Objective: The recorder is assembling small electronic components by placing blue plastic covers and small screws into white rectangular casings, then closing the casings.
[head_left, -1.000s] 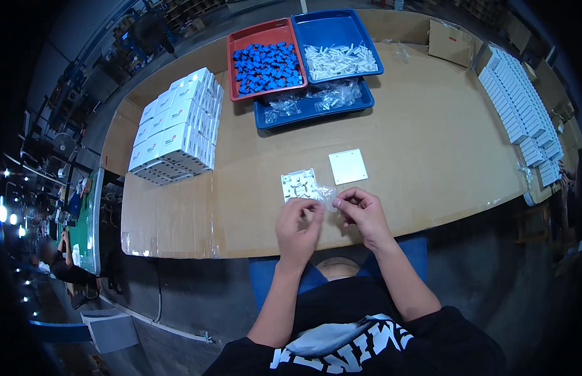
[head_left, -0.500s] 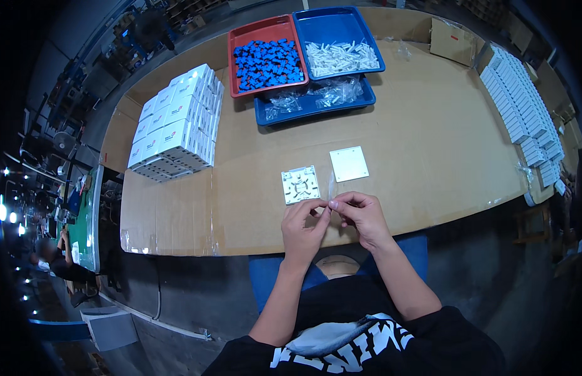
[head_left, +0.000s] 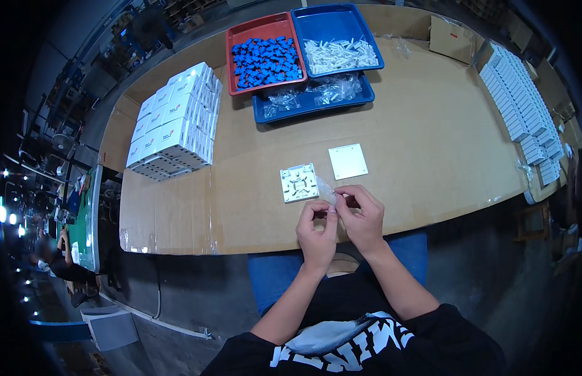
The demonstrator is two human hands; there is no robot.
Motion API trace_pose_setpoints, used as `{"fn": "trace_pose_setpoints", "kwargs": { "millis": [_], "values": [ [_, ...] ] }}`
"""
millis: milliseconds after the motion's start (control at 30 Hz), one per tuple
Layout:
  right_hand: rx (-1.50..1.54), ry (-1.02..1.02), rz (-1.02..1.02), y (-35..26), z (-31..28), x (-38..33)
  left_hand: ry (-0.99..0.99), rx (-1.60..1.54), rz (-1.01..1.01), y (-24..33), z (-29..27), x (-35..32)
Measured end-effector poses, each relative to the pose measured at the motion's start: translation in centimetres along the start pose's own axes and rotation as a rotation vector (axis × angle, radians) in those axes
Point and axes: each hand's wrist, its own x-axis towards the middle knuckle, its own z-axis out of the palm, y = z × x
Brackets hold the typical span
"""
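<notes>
My left hand (head_left: 315,229) and my right hand (head_left: 361,215) meet at the near edge of the cardboard-covered table (head_left: 429,138), pinching a small clear plastic bag (head_left: 327,191) between their fingertips. Just beyond the hands lies a white square plate with moulded ribs (head_left: 299,182), face up. A plain white square cover (head_left: 348,161) lies to its right. What the little bag holds is too small to tell.
At the back stand a red tray of blue parts (head_left: 265,55), a blue tray of white parts (head_left: 338,52) and a blue tray of clear bags (head_left: 313,97). Stacked white boxes (head_left: 174,124) sit left; rows of white boxes (head_left: 521,106) line the right edge. Another person (head_left: 53,257) is far left.
Both hands have drawn back a little toward the table's near edge, still together on the small clear bag. The white plate and cover have not moved.
</notes>
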Motion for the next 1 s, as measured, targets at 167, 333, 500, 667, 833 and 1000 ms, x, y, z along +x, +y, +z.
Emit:
{"fn": "trace_pose_setpoints", "kwargs": {
  "millis": [167, 333, 500, 667, 833, 1000],
  "values": [
    [-0.025, -0.154, -0.191, 0.7, -1.1, 0.4, -0.016, -0.328, -0.292, 0.1, -1.3, 1.2],
    [0.095, -0.271, -0.168, 1.0, -0.6, 0.3, -0.041, -0.391, -0.475, -0.3, -1.6, 2.0],
    [0.464, -0.188, 0.355, 0.5, -0.2, 0.5, -0.004, -0.611, -0.485, 0.2, -1.4, 1.7],
    [0.488, -0.296, 0.478, 2.9, -1.0, 0.2, -0.036, -0.488, -0.447, -1.2, -2.3, 1.9],
    [0.405, -0.326, 0.523, 3.5, -1.8, 0.7, -0.023, -0.210, -0.247, 0.1, -3.5, 3.2],
    [0.335, -0.391, 0.390, 2.9, -2.0, 0.8, -0.387, 0.551, 0.350, 3.3, -4.9, 4.4]
  ]
}}
